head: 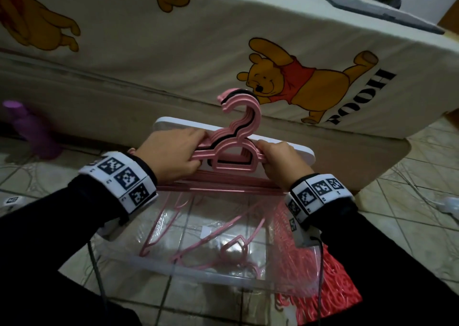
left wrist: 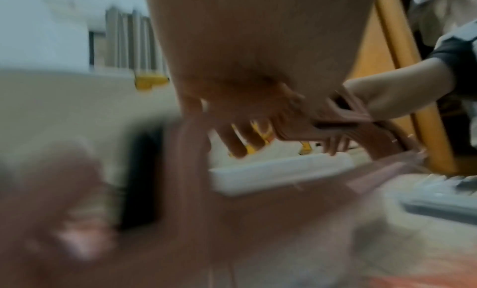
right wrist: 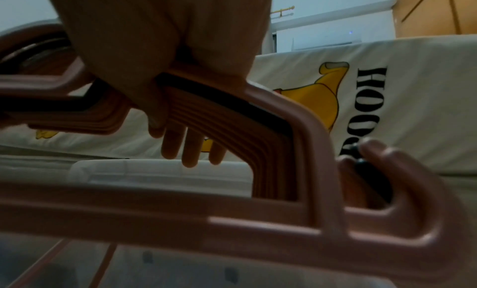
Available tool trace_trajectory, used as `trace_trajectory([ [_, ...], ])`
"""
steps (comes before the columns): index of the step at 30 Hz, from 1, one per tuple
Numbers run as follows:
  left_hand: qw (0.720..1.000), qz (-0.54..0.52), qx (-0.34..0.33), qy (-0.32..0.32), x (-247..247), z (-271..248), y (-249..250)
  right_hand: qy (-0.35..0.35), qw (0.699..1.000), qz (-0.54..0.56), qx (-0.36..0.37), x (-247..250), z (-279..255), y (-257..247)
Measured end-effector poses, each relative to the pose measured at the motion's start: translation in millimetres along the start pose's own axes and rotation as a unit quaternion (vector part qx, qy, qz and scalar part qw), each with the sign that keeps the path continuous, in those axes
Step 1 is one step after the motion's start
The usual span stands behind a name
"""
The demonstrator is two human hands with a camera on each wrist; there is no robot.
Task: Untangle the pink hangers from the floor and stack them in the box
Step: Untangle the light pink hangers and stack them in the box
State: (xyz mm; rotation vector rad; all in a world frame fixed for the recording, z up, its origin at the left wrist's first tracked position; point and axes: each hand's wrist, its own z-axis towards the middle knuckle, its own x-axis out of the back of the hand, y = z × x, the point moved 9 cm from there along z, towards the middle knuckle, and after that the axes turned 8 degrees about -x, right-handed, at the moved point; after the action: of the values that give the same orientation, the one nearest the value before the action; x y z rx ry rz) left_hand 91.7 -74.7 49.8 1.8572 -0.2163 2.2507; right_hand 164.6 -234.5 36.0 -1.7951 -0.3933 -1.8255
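A stack of several pink hangers (head: pixel 239 129), with one dark layer among them, stands upright with its hooks up over the far side of a clear plastic box (head: pixel 198 274). My left hand (head: pixel 183 152) grips the stack's left shoulder and my right hand (head: pixel 273 154) grips its right shoulder. The right wrist view shows my right hand's fingers (right wrist: pixel 180 149) curled over the hangers (right wrist: pixel 258 133). The blurred left wrist view shows my left hand (left wrist: pixel 245 92) on the hangers (left wrist: pixel 322 127). A few loose pink hangers (head: pixel 198 236) lie in the box.
A white lid (head: pixel 293 149) leans behind the box against a mattress with a cartoon-bear sheet (head: pixel 173 40). A red mesh basket (head: pixel 332 278) sits at the box's right side. A purple bottle (head: pixel 29 127) stands on the tiled floor at left.
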Motion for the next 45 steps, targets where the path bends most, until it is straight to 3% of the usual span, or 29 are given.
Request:
trace_trajectory([
  [5,0.995,-0.047,0.063,-0.056,-17.1,2.2,-8.5,0.017,0.993,0.117,0.013,1.8,-4.0,1.6],
  [8,0.991,-0.066,0.086,-0.075,-21.2,4.2,-19.0,0.052,0.996,0.011,0.073,10.7,-9.7,-8.2],
  [10,0.991,-0.058,0.094,-0.081,-21.2,2.8,-25.8,0.129,0.981,-0.071,0.124,25.8,-19.6,-17.9],
  [12,0.99,-0.056,0.105,-0.077,-18.5,1.0,-32.8,0.181,0.96,-0.085,0.195,34.1,-36.6,-33.8],
  [14,0.989,-0.067,0.117,-0.06,-13.8,-0.3,-37.7,0.158,0.948,-0.068,0.268,21.0,-52.9,-48.8],
  [16,0.988,-0.081,0.131,-0.03,-8.0,-0.8,-41.8,0.08,0.949,-0.068,0.298,-11.3,-62.8,-57.1],
  [18,0.985,-0.09,0.144,-0.013,-4.1,-0.3,-44.8,-0.048,0.952,-0.131,0.271,-61.9,-64.4,-53.3],
  [20,0.983,-0.097,0.154,-0.011,-3.8,0.9,-46.2,-0.182,0.935,-0.22,0.212,-113.6,-64.0,-34.0],
  [24,0.981,-0.102,0.166,-0.009,-6.1,5.8,-43.4,-0.285,0.91,-0.259,0.156,-175.0,-57.2,-10.9],
  [28,0.983,-0.104,0.148,-0.008,-8.4,12.9,-34.5,-0.311,0.911,-0.242,0.121,-225.0,-46.2,0.2],
  [31,0.979,-0.142,0.145,-0.005,-11.6,13.5,-31.2,-0.314,0.929,-0.191,0.037,-255.4,-34.8,17.4],
  [34,0.975,-0.172,0.141,-0.017,-17.2,13.5,-29.4,-0.328,0.911,-0.247,0.045,-283.1,-33.2,31.5],
  [39,0.975,-0.173,0.135,-0.02,-21.8,14.8,-30.5,-0.368,0.895,-0.249,0.019,-301.3,-52.5,51.5],
  [45,0.972,-0.191,0.136,-0.011,-19.9,17.4,-30.9,-0.362,0.904,-0.228,0.01,-297.0,-50.1,48.5],
])
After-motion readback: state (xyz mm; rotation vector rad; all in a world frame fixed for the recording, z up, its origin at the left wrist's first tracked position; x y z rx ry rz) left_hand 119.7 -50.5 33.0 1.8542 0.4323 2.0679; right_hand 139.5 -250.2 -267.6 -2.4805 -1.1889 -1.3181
